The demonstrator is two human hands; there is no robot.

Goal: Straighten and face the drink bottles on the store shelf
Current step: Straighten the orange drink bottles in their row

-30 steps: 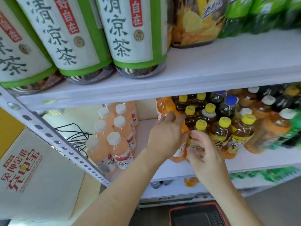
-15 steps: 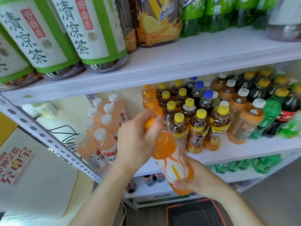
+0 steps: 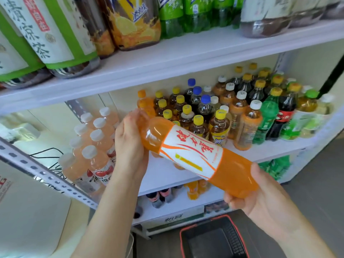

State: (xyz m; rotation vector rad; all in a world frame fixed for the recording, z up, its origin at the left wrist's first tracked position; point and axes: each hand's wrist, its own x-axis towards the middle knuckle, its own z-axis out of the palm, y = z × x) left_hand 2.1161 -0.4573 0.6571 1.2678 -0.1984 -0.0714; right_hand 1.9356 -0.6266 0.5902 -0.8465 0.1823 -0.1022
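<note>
Mid-facing, the white-labelled orange plastic drink bottle (image 3: 191,155) is hanging tilted before the white shelf board (image 3: 266,151): left hand (image 3: 130,146) gripping its neck at ten o'clock, right hand (image 3: 260,198) gripping its base at four. Next it probably needs standing upright, label outward.

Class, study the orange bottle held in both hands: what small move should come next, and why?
Probably tip the bottle upright: it lies slanted off the shelf, left hand at its neck, right hand at its base.
</note>
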